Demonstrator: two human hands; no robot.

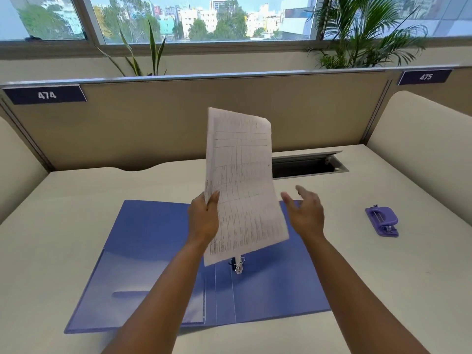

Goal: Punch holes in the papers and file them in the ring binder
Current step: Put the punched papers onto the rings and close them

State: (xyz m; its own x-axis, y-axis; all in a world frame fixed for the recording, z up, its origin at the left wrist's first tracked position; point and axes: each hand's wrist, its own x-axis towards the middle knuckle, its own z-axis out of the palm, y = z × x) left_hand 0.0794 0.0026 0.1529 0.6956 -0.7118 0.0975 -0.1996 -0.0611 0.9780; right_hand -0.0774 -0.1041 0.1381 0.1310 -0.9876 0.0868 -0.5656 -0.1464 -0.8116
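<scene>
A blue ring binder (153, 251) lies open flat on the desk in front of me, its metal ring mechanism (238, 265) showing at the spine. My left hand (204, 221) pinches the left edge of a stack of printed papers (242, 180) and holds it upright above the binder. Just right of the papers, my right hand (305, 213) hovers with fingers spread, touching nothing. A purple hole punch (382, 221) sits on the desk to the right, apart from both hands.
The cream desk (383, 290) is bounded by a beige partition (178, 123) at the back and curved side panels. A cable tray with its lid open (309, 166) is set into the desk behind the papers. Plants stand beyond the partition.
</scene>
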